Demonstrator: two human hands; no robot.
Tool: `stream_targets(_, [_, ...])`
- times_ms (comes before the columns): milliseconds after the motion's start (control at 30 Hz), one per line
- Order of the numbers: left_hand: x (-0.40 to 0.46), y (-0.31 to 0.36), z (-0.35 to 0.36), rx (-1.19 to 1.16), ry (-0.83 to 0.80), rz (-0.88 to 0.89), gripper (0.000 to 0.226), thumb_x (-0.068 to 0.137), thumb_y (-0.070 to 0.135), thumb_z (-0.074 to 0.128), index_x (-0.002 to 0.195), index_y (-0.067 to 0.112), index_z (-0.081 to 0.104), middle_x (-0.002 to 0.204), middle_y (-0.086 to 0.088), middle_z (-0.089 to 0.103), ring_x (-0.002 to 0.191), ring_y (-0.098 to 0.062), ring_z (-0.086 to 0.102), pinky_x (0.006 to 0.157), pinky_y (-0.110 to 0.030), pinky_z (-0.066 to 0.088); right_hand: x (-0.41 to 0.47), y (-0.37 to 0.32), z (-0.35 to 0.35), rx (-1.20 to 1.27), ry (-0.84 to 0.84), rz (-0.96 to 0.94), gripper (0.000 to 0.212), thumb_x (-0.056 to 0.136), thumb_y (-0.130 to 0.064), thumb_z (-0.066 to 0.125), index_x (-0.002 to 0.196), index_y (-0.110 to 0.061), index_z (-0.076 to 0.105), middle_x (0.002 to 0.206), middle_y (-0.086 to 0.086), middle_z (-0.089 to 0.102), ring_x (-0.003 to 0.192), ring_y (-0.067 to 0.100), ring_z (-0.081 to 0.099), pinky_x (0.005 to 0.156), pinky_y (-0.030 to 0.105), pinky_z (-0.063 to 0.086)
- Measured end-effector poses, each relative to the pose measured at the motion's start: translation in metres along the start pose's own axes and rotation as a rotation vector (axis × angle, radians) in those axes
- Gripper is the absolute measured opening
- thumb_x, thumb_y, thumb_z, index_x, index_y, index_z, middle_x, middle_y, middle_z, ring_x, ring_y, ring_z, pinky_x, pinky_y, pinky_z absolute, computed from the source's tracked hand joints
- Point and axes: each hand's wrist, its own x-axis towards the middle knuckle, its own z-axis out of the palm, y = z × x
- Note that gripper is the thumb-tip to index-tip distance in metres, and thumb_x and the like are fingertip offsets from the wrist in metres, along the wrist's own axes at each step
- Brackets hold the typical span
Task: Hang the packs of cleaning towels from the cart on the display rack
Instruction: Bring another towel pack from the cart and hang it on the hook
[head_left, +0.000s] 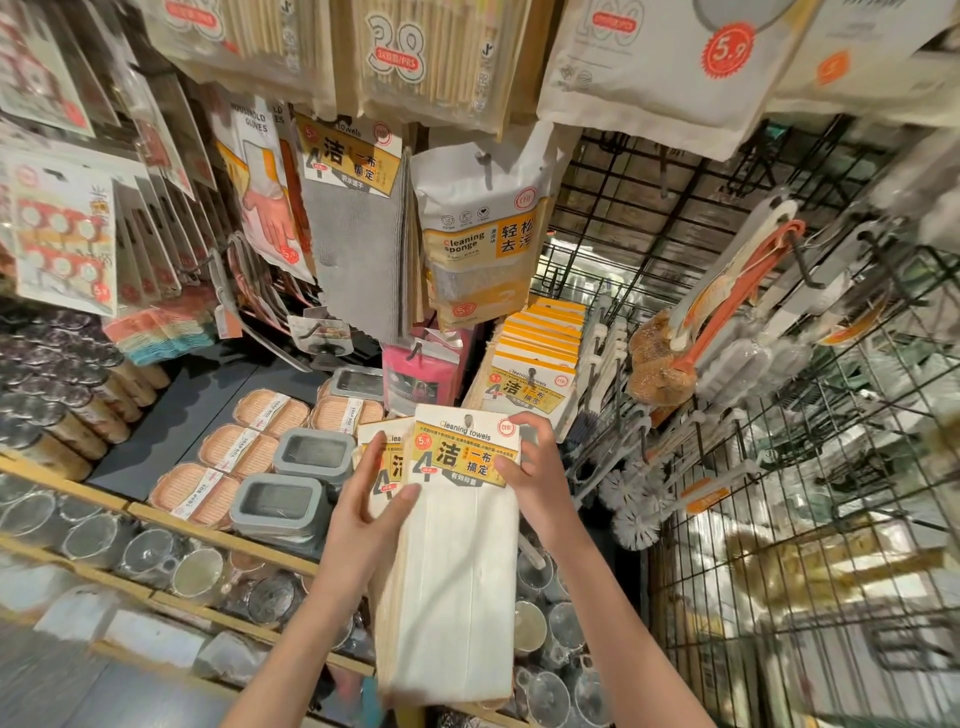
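Observation:
A white pack of cleaning towels (457, 561) with a yellow label card hangs in front of me, and a second pack (382, 467) sits just behind it on the left. My left hand (371, 499) grips the left edge of the packs, thumb on the label. On the other side, my right hand (537, 467) pinches the front pack's card at its right edge. A metal hook shows through the card's top hole. Behind it, a row of identical towel packs (535, 364) hangs on the rack, and a grey towel pack (358, 228) hangs higher up.
A cleaning sponge pack (483, 244) and gloves (265, 197) hang above. Soap boxes (234, 452) and grey containers (283, 501) lie on the shelf to the left. Brushes (691, 332) hang on the black wire grid (779, 467) at right. Glassware (156, 556) fills the lower shelf.

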Motion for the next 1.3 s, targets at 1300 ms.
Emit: stream_targets(1300, [0.012,-0.012,-0.011,0.118,0.097,-0.013,0.070,0.093,-0.002,0.055,0.137,0.050,0.037,0.130,0.042,0.039,0.110,0.034,0.036,0.113,-0.028,0.027,0.091,0.022,-0.044,-0.397,0.186,-0.063,0.039,0.085,0.010,0.053,0.121,-0.007,0.057,0.126,0.014,0.045,0.125,0.027,0.030,0.094,0.019,0.027])
